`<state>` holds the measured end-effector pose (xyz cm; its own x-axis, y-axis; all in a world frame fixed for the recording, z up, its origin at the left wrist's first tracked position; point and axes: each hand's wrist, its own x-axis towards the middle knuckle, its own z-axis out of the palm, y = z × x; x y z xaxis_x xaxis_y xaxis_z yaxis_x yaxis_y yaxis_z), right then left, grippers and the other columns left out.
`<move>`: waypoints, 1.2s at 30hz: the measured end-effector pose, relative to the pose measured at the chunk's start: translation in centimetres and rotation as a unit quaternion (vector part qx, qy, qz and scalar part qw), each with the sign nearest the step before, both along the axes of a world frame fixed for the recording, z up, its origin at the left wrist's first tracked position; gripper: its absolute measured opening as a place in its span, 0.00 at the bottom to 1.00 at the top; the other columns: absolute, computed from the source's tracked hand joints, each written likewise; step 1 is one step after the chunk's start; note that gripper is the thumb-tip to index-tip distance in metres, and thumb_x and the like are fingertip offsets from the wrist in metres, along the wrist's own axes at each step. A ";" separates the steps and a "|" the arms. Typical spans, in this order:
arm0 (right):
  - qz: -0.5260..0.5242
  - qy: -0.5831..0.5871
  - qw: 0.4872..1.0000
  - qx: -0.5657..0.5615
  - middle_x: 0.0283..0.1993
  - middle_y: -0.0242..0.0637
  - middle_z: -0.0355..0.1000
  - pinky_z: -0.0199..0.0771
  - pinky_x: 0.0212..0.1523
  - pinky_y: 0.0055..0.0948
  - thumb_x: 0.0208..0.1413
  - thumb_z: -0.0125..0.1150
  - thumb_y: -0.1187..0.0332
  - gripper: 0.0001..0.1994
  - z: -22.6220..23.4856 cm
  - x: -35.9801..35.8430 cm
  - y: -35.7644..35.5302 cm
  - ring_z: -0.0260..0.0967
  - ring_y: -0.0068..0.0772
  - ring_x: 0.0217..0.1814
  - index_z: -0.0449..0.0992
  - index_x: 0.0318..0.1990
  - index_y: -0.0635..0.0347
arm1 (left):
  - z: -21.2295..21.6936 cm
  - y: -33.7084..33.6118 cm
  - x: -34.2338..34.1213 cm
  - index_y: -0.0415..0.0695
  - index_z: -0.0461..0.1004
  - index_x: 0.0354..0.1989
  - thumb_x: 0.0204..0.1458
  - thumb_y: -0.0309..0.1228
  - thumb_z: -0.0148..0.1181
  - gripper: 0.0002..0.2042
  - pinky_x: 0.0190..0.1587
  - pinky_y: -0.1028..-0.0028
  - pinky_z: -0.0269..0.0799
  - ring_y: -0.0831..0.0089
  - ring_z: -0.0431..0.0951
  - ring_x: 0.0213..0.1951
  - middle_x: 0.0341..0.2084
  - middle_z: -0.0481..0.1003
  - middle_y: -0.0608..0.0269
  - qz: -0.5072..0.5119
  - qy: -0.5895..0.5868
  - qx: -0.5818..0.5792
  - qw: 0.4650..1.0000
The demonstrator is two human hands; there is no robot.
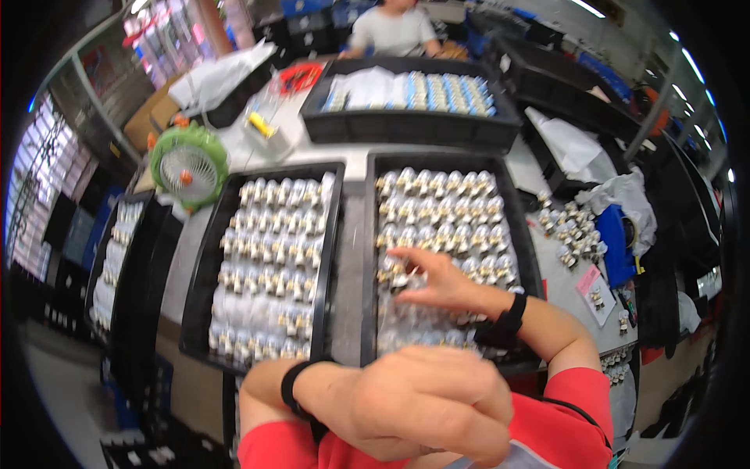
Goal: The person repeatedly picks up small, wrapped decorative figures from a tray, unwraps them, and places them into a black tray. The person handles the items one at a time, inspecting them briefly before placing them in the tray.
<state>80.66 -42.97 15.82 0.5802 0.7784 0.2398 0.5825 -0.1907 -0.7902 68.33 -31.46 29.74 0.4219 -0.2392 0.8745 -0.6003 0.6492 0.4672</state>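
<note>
- The small silver-and-white parts (445, 215) stand in tight rows in a black tray (525, 234) at the centre right of the frame; the near part of this tray is covered with a clear plastic sheet (414, 324).
- The right hand (433, 283) reaches in from the lower right and lies flat on the parts at the middle of that tray, fingers spread and pointing toward the left of the frame, closed on nothing that can be seen. It wears a black wristband (504, 322).
- The left hand (426, 406) is very near the camera at the bottom centre, loosely curled with its back toward the lens; whether it holds anything cannot be told. It also has a black wristband (291, 388), and both arms show red sleeves (578, 399).
- Just left of the first tray, with a narrow strip of grey bench (349, 266) between them, a second black tray (205, 273) holds more rows of the same parts.
- Further up the frame, a third black tray (406, 125) holds parts with blue tops and some clear bags.
- A green fan (189, 166) stands at the upper left, beside the second tray.
- Loose parts (570, 230) lie on the bench to the right of the first tray, near white bags and a blue thing.
- A person in a light shirt (393, 31) sits at the top centre, beyond the third tray.
</note>
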 end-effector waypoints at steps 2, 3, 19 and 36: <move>-0.004 0.002 1.000 -0.007 0.53 0.43 0.69 0.73 0.46 0.32 0.39 0.72 0.67 0.35 0.4 0.0 -0.1 0.72 0.34 0.41 0.64 0.58 0.59 | 0.5 -0.3 -1.2 0.37 0.72 0.26 0.54 0.22 0.54 0.05 0.30 0.75 0.72 0.69 0.72 0.24 0.24 0.72 0.54 0.094 0.018 -0.052 0.994; -0.007 -0.006 1.000 -0.017 0.53 0.43 0.68 0.73 0.46 0.31 0.39 0.72 0.67 0.35 0.5 -0.2 -0.1 0.72 0.34 0.41 0.64 0.58 0.59 | 1.0 -0.4 -1.9 0.37 0.72 0.24 0.52 0.23 0.57 0.06 0.29 0.77 0.71 0.71 0.71 0.23 0.23 0.72 0.55 0.148 0.017 -0.063 0.987; 0.003 0.019 1.000 -0.005 0.51 0.39 0.69 0.72 0.45 0.30 0.41 0.72 0.67 0.34 0.2 0.0 -0.1 0.71 0.30 0.42 0.64 0.59 0.56 | 0.1 0.9 0.0 0.35 0.74 0.33 0.51 0.19 0.57 0.03 0.31 0.74 0.72 0.66 0.74 0.28 0.28 0.73 0.53 0.030 0.003 0.012 0.999; -0.013 0.025 0.999 -0.020 0.53 0.38 0.69 0.71 0.44 0.27 0.40 0.73 0.68 0.35 0.2 -0.3 -0.2 0.70 0.28 0.43 0.65 0.59 0.55 | 2.8 2.0 -2.5 0.36 0.73 0.42 0.54 0.26 0.56 0.09 0.38 0.74 0.70 0.69 0.73 0.31 0.33 0.72 0.55 0.193 0.092 0.053 0.976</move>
